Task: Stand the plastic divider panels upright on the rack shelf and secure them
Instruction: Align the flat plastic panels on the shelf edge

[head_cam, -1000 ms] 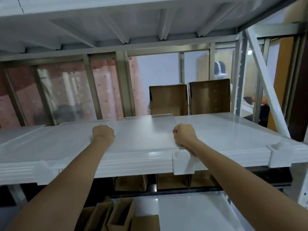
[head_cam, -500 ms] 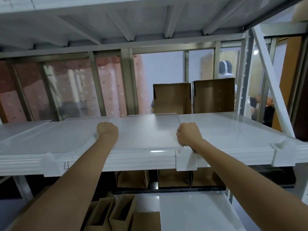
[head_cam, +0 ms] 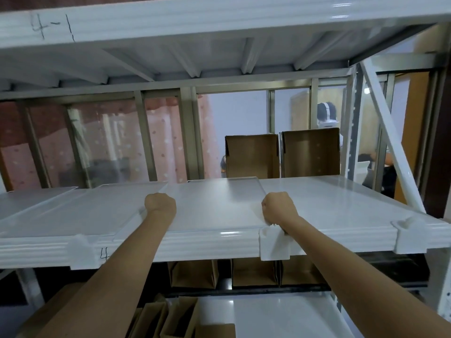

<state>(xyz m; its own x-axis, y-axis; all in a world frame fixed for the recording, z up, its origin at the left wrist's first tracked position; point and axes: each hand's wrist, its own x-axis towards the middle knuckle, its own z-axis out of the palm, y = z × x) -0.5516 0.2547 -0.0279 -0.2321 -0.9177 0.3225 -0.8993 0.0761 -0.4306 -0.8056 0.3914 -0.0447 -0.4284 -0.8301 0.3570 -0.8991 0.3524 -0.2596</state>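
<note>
Currently both hands, left [head_cam: 160,202] and right [head_cam: 278,208], clutch the flat divider panel's [head_cam: 217,206] side edges. No panel stands upright on the rack shelf [head_cam: 341,203]; securing remains.

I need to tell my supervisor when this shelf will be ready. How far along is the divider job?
Early. No panel stands upright: the left panels lie flat on the shelf. White clips already sit on its front edge. In hand: the left hand and right hand grip the side edges of the middle panel, which is flat too. Left: stand each panel upright and secure it.
</note>
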